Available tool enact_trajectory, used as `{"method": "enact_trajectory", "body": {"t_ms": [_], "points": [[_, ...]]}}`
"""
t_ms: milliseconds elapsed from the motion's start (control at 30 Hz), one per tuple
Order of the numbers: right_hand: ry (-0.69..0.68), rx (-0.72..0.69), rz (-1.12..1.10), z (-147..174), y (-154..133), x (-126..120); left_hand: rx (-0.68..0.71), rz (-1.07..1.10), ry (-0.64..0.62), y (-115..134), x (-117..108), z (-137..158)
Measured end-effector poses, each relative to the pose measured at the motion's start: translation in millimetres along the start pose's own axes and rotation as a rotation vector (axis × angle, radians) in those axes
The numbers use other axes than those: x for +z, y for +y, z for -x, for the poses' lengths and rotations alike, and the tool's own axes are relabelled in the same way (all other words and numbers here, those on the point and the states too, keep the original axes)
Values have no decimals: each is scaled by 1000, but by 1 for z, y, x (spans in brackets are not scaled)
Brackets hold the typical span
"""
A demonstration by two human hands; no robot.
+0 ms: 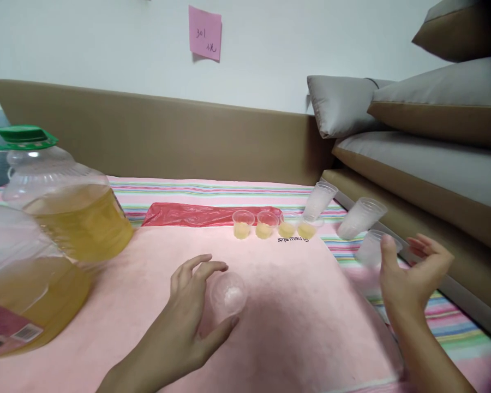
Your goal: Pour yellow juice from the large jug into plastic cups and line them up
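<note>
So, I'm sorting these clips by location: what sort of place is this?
Probably a room at home, perhaps a bedroom: stacked cushions, a striped cloth, and a long brown panel like a headboard or sofa back.

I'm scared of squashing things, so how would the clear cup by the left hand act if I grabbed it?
The clear cup is probably light, since it looks empty. Its see-through sides suggest thin plastic, so it might bend if squeezed. Being round, it could roll if knocked over.
</note>
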State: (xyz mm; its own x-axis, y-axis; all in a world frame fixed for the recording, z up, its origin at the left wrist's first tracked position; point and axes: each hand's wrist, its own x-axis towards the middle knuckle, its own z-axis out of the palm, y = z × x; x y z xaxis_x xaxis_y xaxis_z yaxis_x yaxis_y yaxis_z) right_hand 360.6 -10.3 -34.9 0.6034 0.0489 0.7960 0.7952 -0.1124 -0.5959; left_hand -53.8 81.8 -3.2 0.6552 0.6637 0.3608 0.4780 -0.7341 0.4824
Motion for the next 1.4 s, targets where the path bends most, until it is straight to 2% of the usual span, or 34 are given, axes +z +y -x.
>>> {"method": "enact_trajectory", "body": {"t_ms": [100,167,233,333,400,467,567,667,800,900,1033,1167,1267,1400], "points": [[-249,-14,-352,24,-68,-1,-5,64,-30,2,1,-1],[-565,-9,-518,48,-106,-2,-7,103,-30,2,1,-1],[-832,-36,-549,70,-132,-3,-10,134,3,2,1,-2],[-996,-32,-532,93,-147,-2,-63,189,132,-2,0,-3],[-1032,-7,-537,100,-148,-2,-137,231,224,-7,-2,-5],[-1061,25,-542,105,-147,-1,-224,244,242,-13,-6,-6],[-1109,99,-550,113,-147,-1,-344,194,136,-21,-15,-5],[-1148,179,-574,123,-147,1,-397,160,60,-27,-21,-4],[-1197,238,-574,137,-148,6,-409,144,14,-28,-22,-3],[-1189,192,-550,141,-149,9,-412,101,-32,-25,-22,-4],[-1160,104,-563,141,-149,13,-463,-59,-72,-18,-24,-6],[-1145,79,-585,142,-148,14,-482,-178,-89,-17,-24,-7],[-1137,62,-568,143,-148,13,-443,-175,-131,-20,-23,-6],[-1125,36,-558,147,-148,15,-294,-98,-281,-21,-22,-3]]}}
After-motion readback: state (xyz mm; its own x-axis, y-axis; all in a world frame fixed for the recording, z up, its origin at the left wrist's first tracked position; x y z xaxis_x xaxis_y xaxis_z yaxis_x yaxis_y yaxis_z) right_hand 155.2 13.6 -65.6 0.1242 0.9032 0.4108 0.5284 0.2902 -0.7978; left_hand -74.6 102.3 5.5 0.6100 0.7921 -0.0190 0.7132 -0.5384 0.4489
